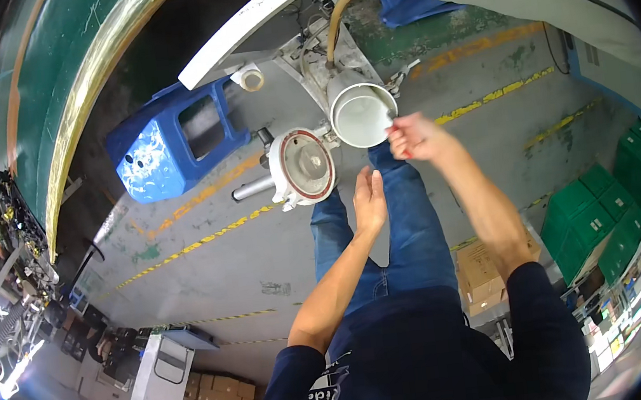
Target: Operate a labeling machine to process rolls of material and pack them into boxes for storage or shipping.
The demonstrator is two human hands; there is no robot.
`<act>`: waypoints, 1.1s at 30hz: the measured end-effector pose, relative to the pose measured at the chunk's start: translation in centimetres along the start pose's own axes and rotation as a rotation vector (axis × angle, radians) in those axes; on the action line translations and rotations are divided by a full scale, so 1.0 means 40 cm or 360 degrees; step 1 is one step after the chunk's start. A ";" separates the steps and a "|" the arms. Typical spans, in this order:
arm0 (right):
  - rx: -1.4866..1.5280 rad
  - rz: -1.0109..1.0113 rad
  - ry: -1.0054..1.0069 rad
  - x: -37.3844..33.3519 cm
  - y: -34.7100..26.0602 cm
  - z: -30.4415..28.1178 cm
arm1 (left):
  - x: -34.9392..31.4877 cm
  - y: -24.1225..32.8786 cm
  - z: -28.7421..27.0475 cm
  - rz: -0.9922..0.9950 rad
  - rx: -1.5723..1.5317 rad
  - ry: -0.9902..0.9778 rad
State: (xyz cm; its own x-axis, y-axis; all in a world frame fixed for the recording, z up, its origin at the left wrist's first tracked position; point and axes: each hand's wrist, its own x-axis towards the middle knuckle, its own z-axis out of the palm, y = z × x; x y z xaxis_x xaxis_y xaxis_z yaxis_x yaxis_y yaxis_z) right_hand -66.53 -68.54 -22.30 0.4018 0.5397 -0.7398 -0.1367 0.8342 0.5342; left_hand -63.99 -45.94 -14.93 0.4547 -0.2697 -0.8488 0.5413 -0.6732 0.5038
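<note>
In front of me a white cylindrical vessel stands with its mouth uncovered; its inside is pale. At its left side a round lid with a red-brown sealing ring hangs swung away on a joint. My right hand is closed at the vessel's right rim, fingers curled. A bit of red shows at its fingers, and what it grips is too small to tell. Lower, between the lid and my right hand, my left hand is held out above my legs with its fingers stretched and nothing in them.
A blue plastic stool lies left of the lid, and another blue plastic piece is at the far side. A thick tan hose runs down to the vessel. Green bins and a cardboard box stand to the right.
</note>
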 end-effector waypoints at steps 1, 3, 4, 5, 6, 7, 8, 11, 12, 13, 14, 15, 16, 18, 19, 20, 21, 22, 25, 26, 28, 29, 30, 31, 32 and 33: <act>-0.0022 -0.0015 0.0040 0.004 0.024 -0.006 | -0.008 -0.001 0.011 -0.0073 -0.0113 0.0056; -0.0086 -0.0085 0.0098 0.024 0.042 -0.002 | 0.019 0.013 0.033 -0.0173 -0.0344 0.0151; -0.0112 -0.0118 0.0135 0.029 0.035 0.000 | 0.034 0.017 0.042 -0.0233 -0.0461 0.0194; -0.0067 -0.0089 0.0180 0.011 0.045 0.000 | -0.008 -0.009 0.036 -0.0302 -0.0454 0.0182; -0.0031 -0.0055 0.0218 0.022 0.030 0.021 | -0.037 -0.031 0.023 -0.0225 -0.0300 0.0270; -0.0021 -0.0048 0.0253 0.032 0.029 0.025 | -0.040 -0.029 0.022 -0.0116 -0.0166 0.0344; -0.0040 -0.0048 0.0255 0.059 0.037 0.029 | -0.008 -0.019 0.015 0.0032 -0.0033 0.0438; -0.0124 -0.0086 0.0209 0.050 0.024 0.011 | 0.098 0.063 -0.013 0.0340 0.0033 0.0498; -0.0144 -0.0071 0.0207 0.024 0.016 0.003 | 0.097 0.097 -0.013 0.0421 -0.0019 0.0470; -0.0121 -0.0024 0.0238 -0.004 0.009 0.003 | 0.036 0.108 -0.013 0.0443 -0.0055 0.0427; -0.0094 0.0023 0.0269 -0.005 0.005 0.011 | -0.022 0.116 -0.012 0.0463 -0.0092 0.0384; -0.0117 0.0015 0.0252 0.033 0.012 0.024 | -0.013 0.130 -0.013 0.0485 -0.0098 0.0383; -0.0139 0.0008 0.0234 0.025 0.010 0.022 | -0.022 0.138 -0.015 0.0688 -0.0030 0.0420; -0.0155 0.0029 0.0208 -0.020 0.028 -0.006 | -0.057 0.129 -0.039 0.1056 0.0130 0.0497; -0.0161 0.0062 0.0211 -0.038 0.000 -0.004 | -0.074 0.123 -0.038 0.1212 0.0211 0.0542; -0.0148 0.0098 0.0226 -0.038 0.023 0.001 | -0.091 0.119 -0.042 0.1173 0.0222 0.0549; -0.0259 0.0044 0.0236 -0.031 0.047 0.008 | -0.100 0.116 -0.047 0.1153 0.0270 0.0532; -0.0376 -0.0047 0.0244 -0.016 0.061 0.026 | -0.082 0.112 -0.060 0.1164 0.0300 0.0497; -0.0667 -0.0229 0.0260 -0.001 0.078 0.042 | -0.021 0.128 -0.106 0.1282 0.0385 0.0481; -0.0628 -0.0180 0.0267 -0.022 0.071 0.033 | -0.018 0.152 -0.112 0.1345 0.0422 0.0541; -0.0399 -0.0036 0.0358 -0.043 0.057 0.068 | -0.056 0.214 -0.136 0.1106 0.0413 0.0461; -0.0344 -0.0031 0.0367 -0.028 0.053 0.070 | 0.016 0.250 -0.129 0.1030 0.0380 0.0419; -0.0307 -0.0047 0.0347 -0.012 0.048 0.053 | 0.104 0.259 -0.118 0.1082 0.0357 0.0449; -0.0250 -0.0065 0.0343 -0.018 0.038 0.040 | 0.174 0.250 -0.098 0.1020 0.0528 0.0450; -0.0175 -0.0054 0.0342 -0.029 0.031 0.046 | 0.207 0.215 -0.088 0.0924 0.0714 0.0449; -0.0097 -0.0044 0.0341 -0.033 0.024 0.053 | 0.233 0.180 -0.077 0.0825 0.0900 0.0444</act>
State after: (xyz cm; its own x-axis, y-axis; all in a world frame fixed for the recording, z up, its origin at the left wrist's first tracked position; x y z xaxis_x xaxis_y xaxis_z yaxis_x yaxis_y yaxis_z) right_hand -65.26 -68.68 -19.96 0.2058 0.5227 -0.8273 -0.1854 0.8509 0.4915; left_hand -53.66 -51.19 -18.73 0.7493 -0.5112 -0.4210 -0.1914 -0.7758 0.6013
